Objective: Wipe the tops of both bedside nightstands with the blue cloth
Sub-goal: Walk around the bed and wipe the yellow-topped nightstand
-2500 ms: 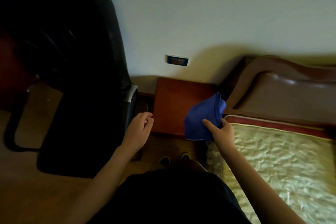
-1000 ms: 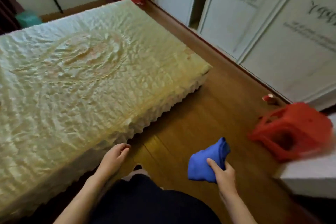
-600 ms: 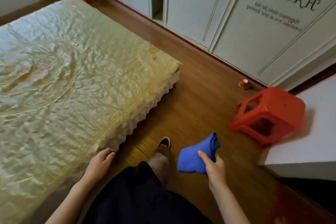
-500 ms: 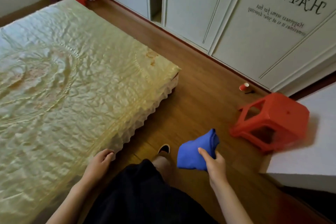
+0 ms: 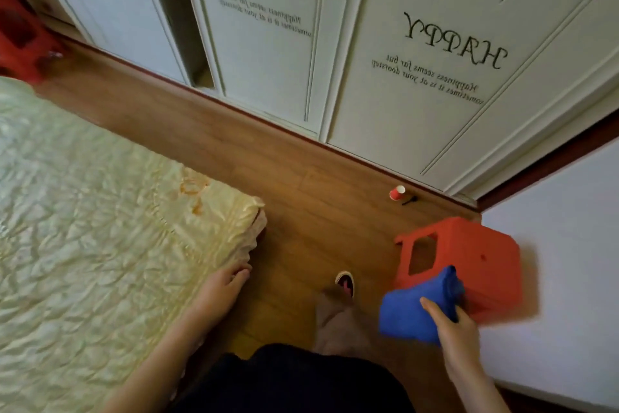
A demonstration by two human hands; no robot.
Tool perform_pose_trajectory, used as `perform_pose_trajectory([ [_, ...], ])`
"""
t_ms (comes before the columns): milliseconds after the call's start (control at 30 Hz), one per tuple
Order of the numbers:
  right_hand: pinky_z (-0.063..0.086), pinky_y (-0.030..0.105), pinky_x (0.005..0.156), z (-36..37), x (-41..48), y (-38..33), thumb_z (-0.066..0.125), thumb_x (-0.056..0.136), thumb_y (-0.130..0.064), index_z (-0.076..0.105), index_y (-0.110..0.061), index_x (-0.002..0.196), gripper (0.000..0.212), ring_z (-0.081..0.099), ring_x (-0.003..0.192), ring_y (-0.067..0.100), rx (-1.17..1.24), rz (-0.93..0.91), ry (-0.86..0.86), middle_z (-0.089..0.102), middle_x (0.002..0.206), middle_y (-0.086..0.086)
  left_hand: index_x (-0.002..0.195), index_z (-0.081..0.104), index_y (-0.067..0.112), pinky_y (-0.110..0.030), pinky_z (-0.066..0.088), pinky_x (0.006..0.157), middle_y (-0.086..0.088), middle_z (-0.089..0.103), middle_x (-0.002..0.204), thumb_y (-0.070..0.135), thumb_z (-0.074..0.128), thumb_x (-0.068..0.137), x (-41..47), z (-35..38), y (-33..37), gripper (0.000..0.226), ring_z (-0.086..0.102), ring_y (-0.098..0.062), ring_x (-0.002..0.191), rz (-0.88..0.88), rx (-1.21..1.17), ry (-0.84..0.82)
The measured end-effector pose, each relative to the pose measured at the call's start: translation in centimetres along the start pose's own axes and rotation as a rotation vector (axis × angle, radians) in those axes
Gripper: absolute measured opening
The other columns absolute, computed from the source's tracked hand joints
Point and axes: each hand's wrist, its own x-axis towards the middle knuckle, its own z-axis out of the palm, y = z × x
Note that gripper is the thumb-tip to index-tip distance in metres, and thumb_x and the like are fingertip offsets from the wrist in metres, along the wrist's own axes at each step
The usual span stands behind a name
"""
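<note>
My right hand [image 5: 454, 335] grips the bunched blue cloth [image 5: 415, 308] low at the right, above the wooden floor and in front of a red plastic stool. My left hand [image 5: 222, 288] hangs with relaxed fingers beside the corner of the bed and holds nothing. No nightstand is in view.
The bed [image 5: 83, 238] with its pale yellow cover fills the left. A red stool [image 5: 475, 255] lies on its side against a white wall [image 5: 562, 278] at the right. A small red cup [image 5: 397, 193] sits on the floor by the white wardrobe doors [image 5: 385, 54]. Another red stool [image 5: 16, 40] stands far left.
The view has turned from the nightstand and moved along the bed to its foot corner. The wardrobe and red stool are now closer. My right hand still holds the cloth.
</note>
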Motion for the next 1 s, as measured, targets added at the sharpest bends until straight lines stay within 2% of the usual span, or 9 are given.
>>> perform_pose_trajectory([
  [167,0.044,0.036,0.074,3.1,13.4,-7.2,0.077,0.080,-0.009,0.067,0.002,0.102,0.027,0.060,0.081,0.025,-0.062,-0.006,-0.063,0.066,0.093,0.015,0.113,0.064,0.032,-0.024,0.043,0.076,0.012,0.065,0.107,0.033,0.045,0.099,8.8,1.7,8.4,0.024,0.061,-0.009,0.099,-0.018,-0.083,0.073],
  [233,0.043,0.034,0.073,5.8,17.7,-10.9,0.077,0.080,-0.012,0.067,-0.003,0.100,0.023,0.061,0.081,0.024,-0.105,-0.024,-0.150,0.067,0.094,0.012,0.110,0.065,0.029,-0.028,0.046,0.073,0.008,0.066,0.102,0.031,0.045,0.099,11.0,2.0,11.0,0.023,0.063,-0.012,0.094,-0.066,-0.166,0.135],
  [367,0.047,0.030,0.069,13.6,23.8,-18.0,0.076,0.081,-0.012,0.066,-0.015,0.093,0.016,0.064,0.075,0.015,-0.186,-0.100,-0.376,0.070,0.092,0.009,0.101,0.066,0.028,-0.038,0.050,0.085,0.004,0.068,0.096,0.026,0.048,0.098,14.5,0.9,14.2,0.019,0.064,-0.016,0.091,-0.161,-0.296,0.281],
  [533,0.047,0.025,0.060,25.8,27.3,-25.5,0.078,0.080,-0.017,0.065,-0.013,0.105,0.028,0.063,0.075,0.008,-0.302,-0.170,-0.666,0.069,0.093,0.005,0.090,0.063,0.035,-0.034,0.051,0.078,0.008,0.070,0.092,0.023,0.048,0.098,17.0,-1.5,13.7,0.021,0.065,-0.012,0.086,-0.306,-0.390,0.466],
  [700,0.047,0.027,0.070,39.5,28.1,-30.3,0.078,0.080,-0.015,0.063,-0.019,0.108,0.031,0.062,0.076,0.006,-0.402,-0.297,-0.940,0.067,0.086,-0.007,0.086,0.061,0.033,-0.027,0.048,0.070,0.009,0.066,0.087,0.022,0.047,0.098,20.4,-3.9,12.0,0.022,0.063,-0.011,0.085,-0.500,-0.547,0.644],
  [767,0.047,0.023,0.066,44.7,28.3,-32.4,0.078,0.080,-0.016,0.062,-0.022,0.103,0.029,0.060,0.075,-0.002,-0.420,-0.323,-0.989,0.065,0.083,-0.013,0.094,0.062,0.030,-0.025,0.045,0.069,0.009,0.067,0.091,0.026,0.045,0.098,22.9,-5.8,11.2,0.018,0.063,-0.013,0.090,-0.548,-0.578,0.679],
  [800,0.048,0.024,0.067,47.2,28.6,-33.6,0.078,0.080,-0.017,0.063,-0.021,0.102,0.027,0.061,0.076,0.000,-0.446,-0.338,-1.000,0.067,0.085,-0.010,0.100,0.063,0.029,-0.025,0.044,0.071,0.009,0.067,0.094,0.028,0.045,0.099,24.3,-7.2,10.9,0.018,0.063,-0.013,0.092,-0.564,-0.592,0.687],
  [900,0.050,0.034,0.081,53.2,29.8,-38.1,0.077,0.082,-0.018,0.066,-0.009,0.113,0.034,0.065,0.089,0.022,-0.500,-0.359,-0.971,0.069,0.100,0.008,0.109,0.062,0.029,-0.022,0.043,0.071,0.011,0.066,0.099,0.034,0.043,0.098,29.2,-12.7,11.5,0.023,0.060,-0.006,0.093,-0.564,-0.626,0.695],
  [1000,0.050,0.037,0.079,58.7,31.4,-43.1,0.077,0.081,-0.019,0.066,-0.007,0.107,0.031,0.065,0.089,0.030,-0.504,-0.370,-0.913,0.069,0.096,0.014,0.105,0.063,0.030,-0.028,0.047,0.077,0.009,0.066,0.099,0.035,0.044,0.096,34.2,-19.4,13.0,0.021,0.061,-0.010,0.094,-0.509,-0.616,0.739],
])
